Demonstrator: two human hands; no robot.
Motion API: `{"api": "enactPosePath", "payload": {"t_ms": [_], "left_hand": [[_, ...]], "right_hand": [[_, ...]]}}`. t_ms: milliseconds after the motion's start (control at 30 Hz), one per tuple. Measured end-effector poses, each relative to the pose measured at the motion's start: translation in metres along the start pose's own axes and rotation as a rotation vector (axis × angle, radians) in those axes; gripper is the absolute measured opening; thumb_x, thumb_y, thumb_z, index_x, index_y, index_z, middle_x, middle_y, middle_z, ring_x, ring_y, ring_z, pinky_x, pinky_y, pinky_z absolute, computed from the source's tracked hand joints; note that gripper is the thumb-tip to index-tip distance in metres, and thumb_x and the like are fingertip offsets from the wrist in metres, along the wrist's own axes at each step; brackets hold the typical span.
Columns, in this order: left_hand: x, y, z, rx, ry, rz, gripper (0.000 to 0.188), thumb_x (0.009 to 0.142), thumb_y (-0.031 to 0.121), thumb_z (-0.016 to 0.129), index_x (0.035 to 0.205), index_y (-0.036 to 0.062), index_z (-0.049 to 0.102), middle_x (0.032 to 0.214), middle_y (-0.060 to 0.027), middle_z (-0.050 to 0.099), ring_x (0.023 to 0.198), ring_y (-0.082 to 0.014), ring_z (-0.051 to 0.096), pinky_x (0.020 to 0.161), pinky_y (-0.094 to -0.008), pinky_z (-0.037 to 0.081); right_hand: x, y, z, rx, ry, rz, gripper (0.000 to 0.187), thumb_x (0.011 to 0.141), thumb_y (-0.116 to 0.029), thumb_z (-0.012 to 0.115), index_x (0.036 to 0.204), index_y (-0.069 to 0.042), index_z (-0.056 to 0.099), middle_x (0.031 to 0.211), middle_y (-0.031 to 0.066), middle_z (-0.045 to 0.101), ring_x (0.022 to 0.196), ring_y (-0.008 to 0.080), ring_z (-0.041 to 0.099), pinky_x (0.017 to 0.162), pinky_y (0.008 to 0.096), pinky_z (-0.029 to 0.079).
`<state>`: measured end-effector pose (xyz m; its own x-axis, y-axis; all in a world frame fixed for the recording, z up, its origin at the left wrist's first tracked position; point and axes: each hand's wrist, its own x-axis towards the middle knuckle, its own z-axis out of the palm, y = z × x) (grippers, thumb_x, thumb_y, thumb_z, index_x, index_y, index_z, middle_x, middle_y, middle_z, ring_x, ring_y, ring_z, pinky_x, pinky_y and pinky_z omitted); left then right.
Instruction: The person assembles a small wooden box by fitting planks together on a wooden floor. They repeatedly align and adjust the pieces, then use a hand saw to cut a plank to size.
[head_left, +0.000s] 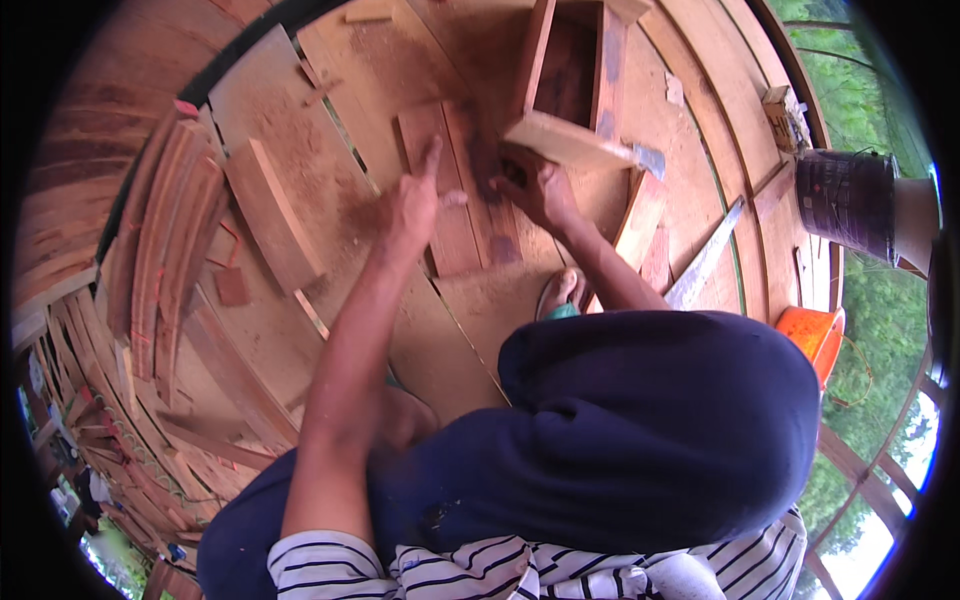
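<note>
My left hand (415,208) lies over a reddish-brown board (455,240) on the plank floor, its index finger and thumb stretched out. A second, darker-stained board (487,200) lies along its right side. My right hand (545,195) is just right of the boards, beside the near edge of an open wooden box frame (575,142). Its fingers are curled, and whatever they may hold is too dark to make out. A grey metal tool head (650,161) shows at the box's corner; a pale wooden length (640,215) runs below it.
A handsaw (705,262) lies to the right, near an orange container (812,340) and a dark bucket (848,205). Curved wooden pieces (165,240) are stacked at the left, beside a loose thick board (272,215). Sawdust (290,140) covers parts of the planks.
</note>
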<state>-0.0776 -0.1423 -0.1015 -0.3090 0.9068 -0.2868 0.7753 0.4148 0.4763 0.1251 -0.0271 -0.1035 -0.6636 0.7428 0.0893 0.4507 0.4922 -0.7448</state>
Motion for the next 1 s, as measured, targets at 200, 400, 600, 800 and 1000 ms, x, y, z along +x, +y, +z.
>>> {"api": "enactPosePath", "payload": {"t_ms": [200,400,600,800,1000], "left_hand": [[-0.005,0.000,-0.012,0.010,-0.034,-0.047,0.097,0.084,0.053,0.072,0.163,0.0341,0.019,0.066,-0.0256,0.062,0.065,-0.0403,0.066,0.063,-0.0525,0.051],[-0.006,0.015,-0.025,0.005,-0.073,-0.072,0.096,0.083,0.053,0.070,0.163,0.0284,0.022,0.076,-0.0237,0.068,0.065,-0.0330,0.067,0.060,-0.0457,0.054],[-0.007,-0.002,-0.009,-0.101,-0.010,-0.019,0.098,0.082,0.056,0.073,0.162,0.0323,0.022,0.070,-0.0276,0.062,0.069,-0.0448,0.067,0.065,-0.0546,0.051],[-0.004,-0.009,-0.004,0.049,-0.022,0.022,0.104,0.080,0.059,0.074,0.163,0.0352,0.016,0.074,-0.0296,0.064,0.072,-0.0472,0.069,0.061,-0.0551,0.051],[-0.003,-0.021,-0.022,0.274,-0.032,0.007,0.105,0.085,0.065,0.068,0.164,0.0308,0.008,0.083,-0.0305,0.068,0.080,-0.0483,0.070,0.069,-0.0571,0.053]], "right_hand": [[0.002,-0.007,0.002,-0.046,-0.017,0.005,0.055,0.084,-0.033,0.081,0.126,0.001,0.067,0.099,0.0188,0.073,0.090,0.0294,0.072,0.082,0.0395,0.057],[0.002,-0.009,-0.003,-0.047,-0.036,0.065,0.054,0.084,-0.035,0.080,0.124,-0.001,0.068,0.097,0.0184,0.073,0.087,0.0325,0.072,0.080,0.0414,0.058],[-0.001,-0.010,0.002,-0.005,-0.026,0.057,0.054,0.085,-0.032,0.081,0.128,-0.002,0.067,0.097,0.0153,0.073,0.085,0.0267,0.072,0.081,0.0380,0.057],[-0.006,-0.005,0.011,0.048,0.011,0.088,0.048,0.083,-0.028,0.079,0.124,-0.006,0.068,0.100,0.0175,0.071,0.087,0.0339,0.071,0.078,0.0421,0.057],[0.006,-0.002,0.027,0.160,-0.041,0.071,0.052,0.082,-0.025,0.081,0.125,-0.001,0.064,0.111,0.0198,0.069,0.099,0.0343,0.070,0.086,0.0428,0.056]]}}
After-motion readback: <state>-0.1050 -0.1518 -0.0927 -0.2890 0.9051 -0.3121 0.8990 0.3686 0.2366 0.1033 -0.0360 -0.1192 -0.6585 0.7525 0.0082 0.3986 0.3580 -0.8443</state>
